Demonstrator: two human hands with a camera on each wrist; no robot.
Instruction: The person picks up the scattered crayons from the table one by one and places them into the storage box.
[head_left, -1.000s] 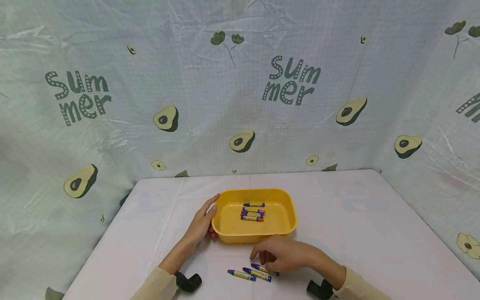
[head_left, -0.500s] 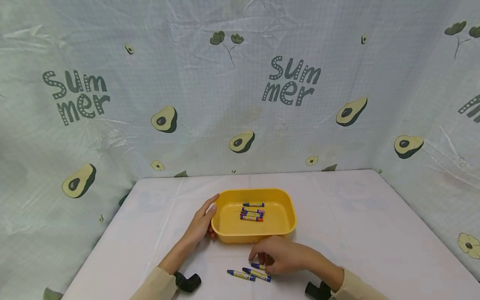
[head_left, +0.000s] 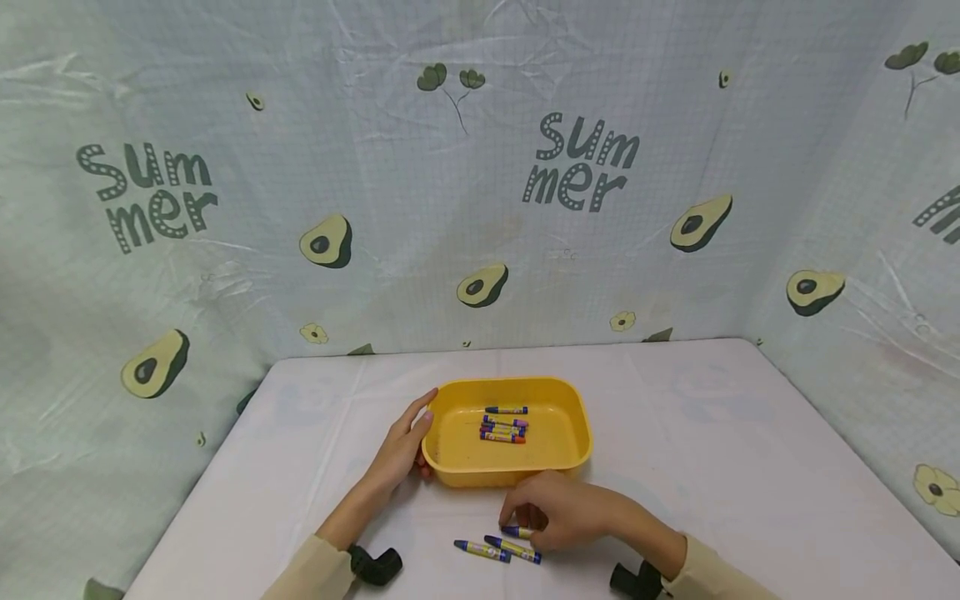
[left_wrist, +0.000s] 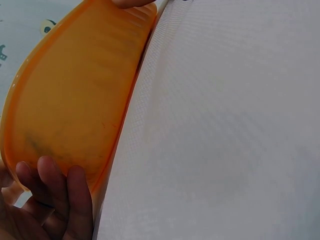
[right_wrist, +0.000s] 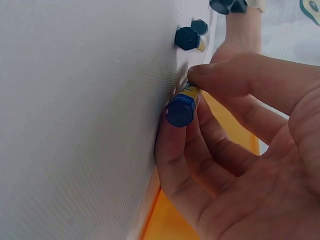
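Observation:
A yellow plastic tray [head_left: 570,460] stands on the white table, with several crayons [head_left: 504,437] lying in it. My left hand [head_left: 401,446] holds the tray by its left side; in the left wrist view, its fingers [left_wrist: 77,190] press the outer wall. In front of the tray my right hand [head_left: 566,512] pinches a dark-tipped crayon [right_wrist: 184,107] between thumb and fingers, low over the table. Most of that crayon is hidden by the hand in the head view. Two more yellow-wrapped crayons, one at the left [head_left: 482,551] and one beside my fingers [head_left: 513,549], lie on the table.
The white-covered table [head_left: 712,467] reaches back to a hanging sheet [head_left: 405,167] printed with avocados and lettering. More of this sheet hangs at the left and right sides. Black wrist mounts [head_left: 375,567] sit at both cuffs.
My right fingers have closed in on the rear loose crayon and cover more of it. The left hand, the tray and the other crayons stay in place.

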